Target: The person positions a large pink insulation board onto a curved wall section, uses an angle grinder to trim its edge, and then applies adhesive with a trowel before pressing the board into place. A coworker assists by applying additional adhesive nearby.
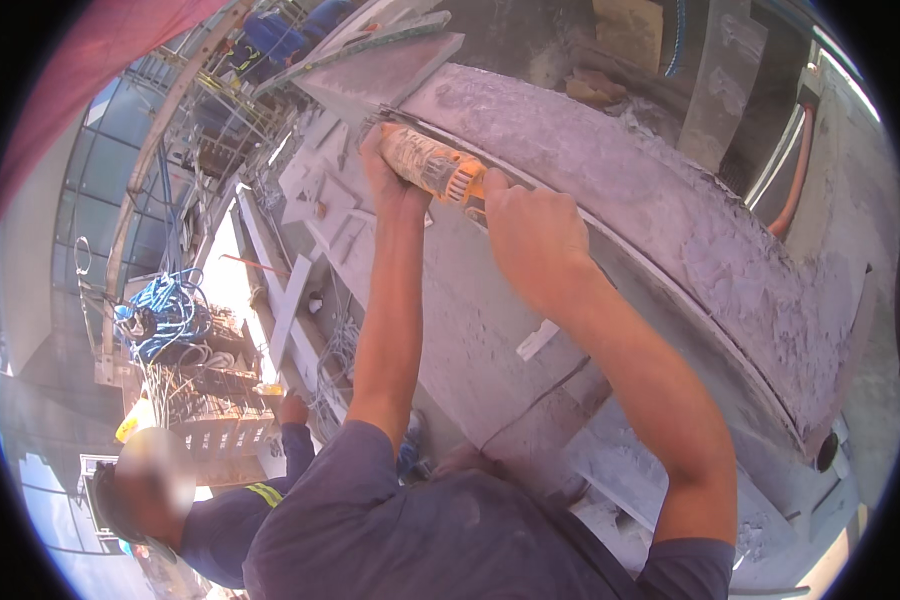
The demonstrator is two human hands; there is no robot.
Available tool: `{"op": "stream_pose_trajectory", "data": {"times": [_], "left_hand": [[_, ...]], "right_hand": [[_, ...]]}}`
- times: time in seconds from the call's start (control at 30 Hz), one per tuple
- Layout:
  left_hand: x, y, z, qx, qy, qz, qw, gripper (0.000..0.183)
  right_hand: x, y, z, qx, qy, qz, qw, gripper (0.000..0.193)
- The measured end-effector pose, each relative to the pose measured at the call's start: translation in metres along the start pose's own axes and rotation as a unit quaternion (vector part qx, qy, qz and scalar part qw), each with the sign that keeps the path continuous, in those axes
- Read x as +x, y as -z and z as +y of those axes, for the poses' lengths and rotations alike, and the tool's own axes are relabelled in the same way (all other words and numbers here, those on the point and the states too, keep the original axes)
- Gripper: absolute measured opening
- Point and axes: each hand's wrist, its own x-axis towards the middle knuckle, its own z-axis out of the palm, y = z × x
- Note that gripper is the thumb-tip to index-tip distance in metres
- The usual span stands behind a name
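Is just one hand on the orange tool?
No, the left hand holds the front of the orange tool and the right hand its rear.

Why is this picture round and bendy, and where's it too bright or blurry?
Head view: fisheye lens, so edges curve inside a black border; head view, left: glare whitens the area beside the blue rope coil; head view, lower left: the co-worker's face is blurred.

Orange power tool [420,160], pinkish-grey slab [610,165], blue rope [165,312]

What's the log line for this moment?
Left hand: on orange power tool, front; right hand: on its rear; pale slab: beside tool
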Motion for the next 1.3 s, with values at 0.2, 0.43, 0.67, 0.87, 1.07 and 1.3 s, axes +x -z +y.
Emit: {"op": "stream_pose_trajectory", "data": {"times": [0.2,0.43,0.67,0.87,1.07,1.3], "left_hand": [[-0.016,-0.023,-0.005,-0.029,0.002,0.016,0.999,0.019],[-0.019,-0.026,-0.007,-0.055,0.006,0.016,0.998,0.017],[-0.009,-0.015,-0.006,-0.047,0.009,-0.010,0.999,0.013],[-0.015,-0.022,-0.007,-0.050,0.015,-0.003,0.999,0.013],[-0.010,-0.012,-0.008,-0.033,0.017,0.012,0.999,0.020],[0.007,0.001,-0.009,-0.021,0.015,0.014,1.000,0.019]], "right_hand": [[0.001,0.001,0.001,0.029,0.000,0.019,0.999,0.020],[0.003,-0.006,0.002,0.037,0.001,0.040,0.999,0.022],[0.002,-0.007,0.001,0.034,0.009,0.061,0.998,0.024],[0.003,-0.009,0.003,0.044,0.009,0.068,0.997,0.023],[0.004,-0.008,0.001,0.047,0.004,0.064,0.997,0.022],[0.006,-0.010,0.000,0.045,-0.001,0.062,0.997,0.023]]}}
